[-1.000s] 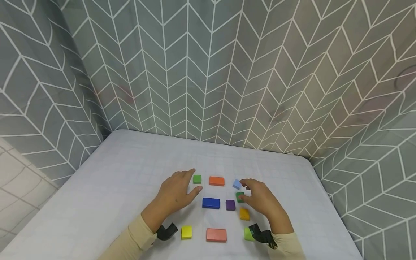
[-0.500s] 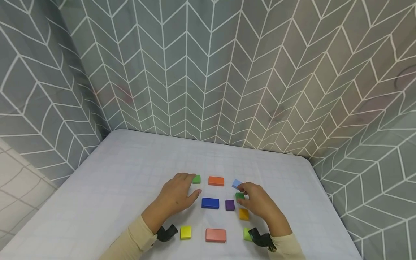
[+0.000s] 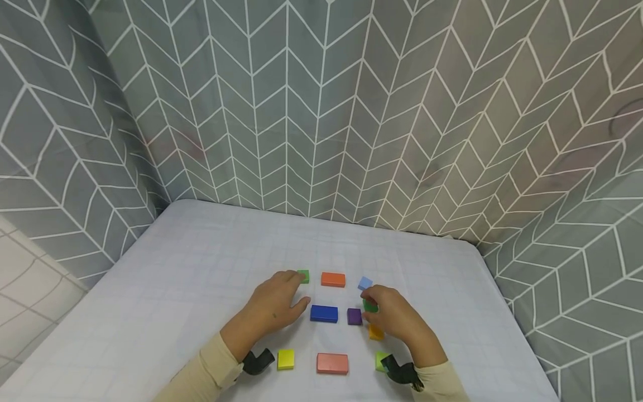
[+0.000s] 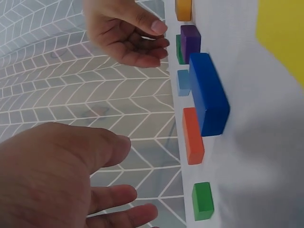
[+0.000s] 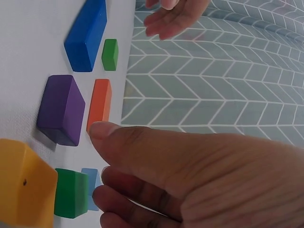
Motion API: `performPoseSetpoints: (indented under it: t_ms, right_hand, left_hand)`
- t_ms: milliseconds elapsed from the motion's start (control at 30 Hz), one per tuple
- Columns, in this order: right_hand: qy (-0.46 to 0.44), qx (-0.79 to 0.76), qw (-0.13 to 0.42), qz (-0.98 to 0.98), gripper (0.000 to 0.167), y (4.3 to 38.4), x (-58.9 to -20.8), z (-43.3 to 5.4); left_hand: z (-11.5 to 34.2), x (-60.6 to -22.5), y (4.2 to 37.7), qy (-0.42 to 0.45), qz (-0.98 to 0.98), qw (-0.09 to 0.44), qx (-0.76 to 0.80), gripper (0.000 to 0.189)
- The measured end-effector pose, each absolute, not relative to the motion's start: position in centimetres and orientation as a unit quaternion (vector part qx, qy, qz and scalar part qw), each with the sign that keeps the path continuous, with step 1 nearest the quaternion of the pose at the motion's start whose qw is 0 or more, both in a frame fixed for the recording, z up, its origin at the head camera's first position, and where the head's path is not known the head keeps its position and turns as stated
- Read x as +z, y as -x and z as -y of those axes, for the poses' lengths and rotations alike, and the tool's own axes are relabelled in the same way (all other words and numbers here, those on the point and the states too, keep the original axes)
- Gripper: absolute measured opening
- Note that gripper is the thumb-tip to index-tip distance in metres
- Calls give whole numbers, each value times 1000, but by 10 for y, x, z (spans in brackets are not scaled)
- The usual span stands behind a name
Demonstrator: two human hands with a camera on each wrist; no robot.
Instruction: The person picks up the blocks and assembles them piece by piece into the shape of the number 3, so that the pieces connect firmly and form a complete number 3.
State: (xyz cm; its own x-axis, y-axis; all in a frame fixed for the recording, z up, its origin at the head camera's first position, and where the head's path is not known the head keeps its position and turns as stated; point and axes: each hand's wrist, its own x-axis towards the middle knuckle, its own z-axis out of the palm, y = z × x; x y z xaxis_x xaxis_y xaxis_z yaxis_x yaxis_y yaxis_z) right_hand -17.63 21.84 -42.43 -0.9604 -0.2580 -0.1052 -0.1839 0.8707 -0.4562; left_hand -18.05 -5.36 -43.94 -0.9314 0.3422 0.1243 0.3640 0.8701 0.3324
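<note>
My left hand (image 3: 271, 304) hovers over the white table with its fingers spread and nothing in them. Its fingertips overlap a small green block (image 3: 306, 276) in the head view. My right hand (image 3: 397, 314), thumb and bent fingers apart, is over a dark green block (image 3: 370, 306). In the right wrist view that dark green block (image 5: 71, 193) lies beyond the fingertips, outside the grasp. Close by are a purple block (image 3: 354, 316), a light blue block (image 3: 365, 283) and an orange-yellow block (image 3: 375, 333), partly hidden by the hand. A blue rectangular block (image 3: 324, 314) lies between the hands.
An orange-red block (image 3: 333, 280) lies in the far row. Nearer the body are a yellow block (image 3: 286, 359), a pink block (image 3: 332, 363) and a lime block (image 3: 380, 360) partly behind the right wrist strap. A patterned grey curtain (image 3: 301, 111) stands behind the table (image 3: 211, 240).
My right hand has drifted toward the body and slightly left, now covering more of the dark green and orange-yellow blocks. My left hand's fingertips have lowered over the small green block.
</note>
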Motion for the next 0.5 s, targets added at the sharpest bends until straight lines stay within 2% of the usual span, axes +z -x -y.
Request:
performPoseSetpoints:
  t_ms: [500]
  right_hand:
    - [139,-232,79,-960,32,176,-428,-216]
  left_hand:
    - [48,-447,182,169,969,-19,-178,58]
